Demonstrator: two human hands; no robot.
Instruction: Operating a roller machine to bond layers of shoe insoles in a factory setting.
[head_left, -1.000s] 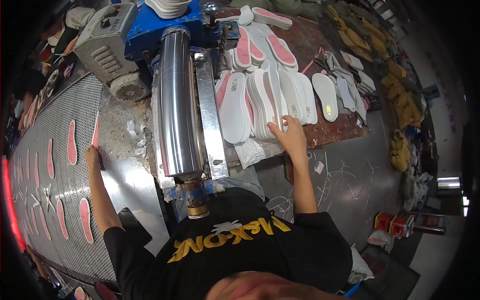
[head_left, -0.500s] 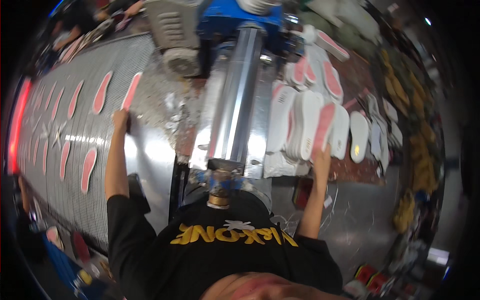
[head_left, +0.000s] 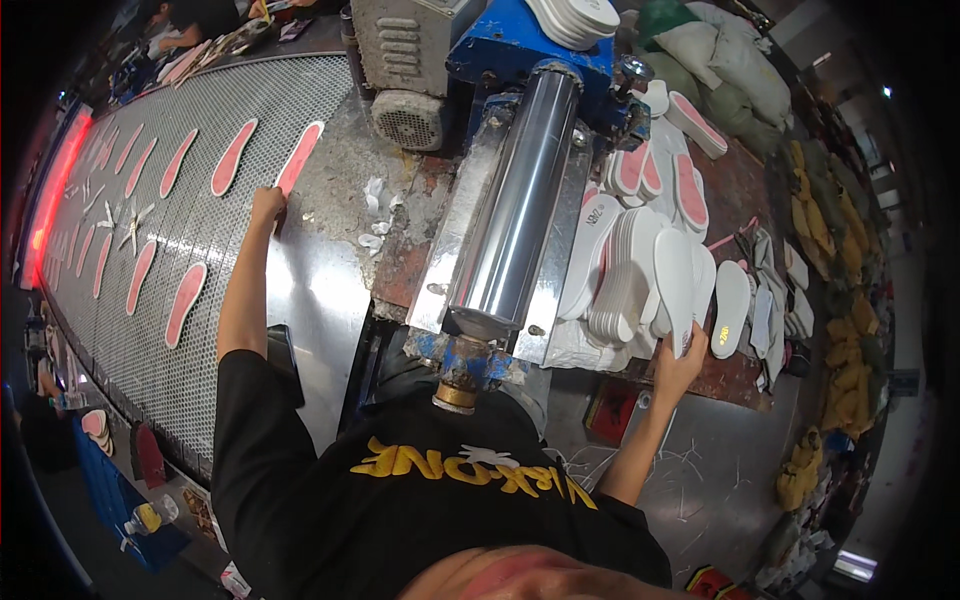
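Note:
My left hand (head_left: 268, 205) is closed on the near end of a pink insole with a white rim (head_left: 301, 156), at the right edge of the mesh conveyor belt (head_left: 215, 250). On the right, my right hand (head_left: 678, 362) pinches the lower end of a white insole (head_left: 674, 275), its white face up. This insole leans beside a thick stack of white insoles (head_left: 625, 280). Between my arms lies a shiny metal roller (head_left: 520, 200) on a machine; neither hand touches it.
Pink insoles (head_left: 235, 158) lie in two rows on the belt, toward a glowing red opening (head_left: 45, 230) at far left. A motor (head_left: 410, 118) stands behind the roller. More insoles (head_left: 690, 190) cover the right table. A dark phone-like slab (head_left: 283, 365) lies by my left forearm.
My right hand has moved nearer and slightly right; a white face shows at it where a pink one was. My left hand still grips its pink insole. The whole view has shifted.

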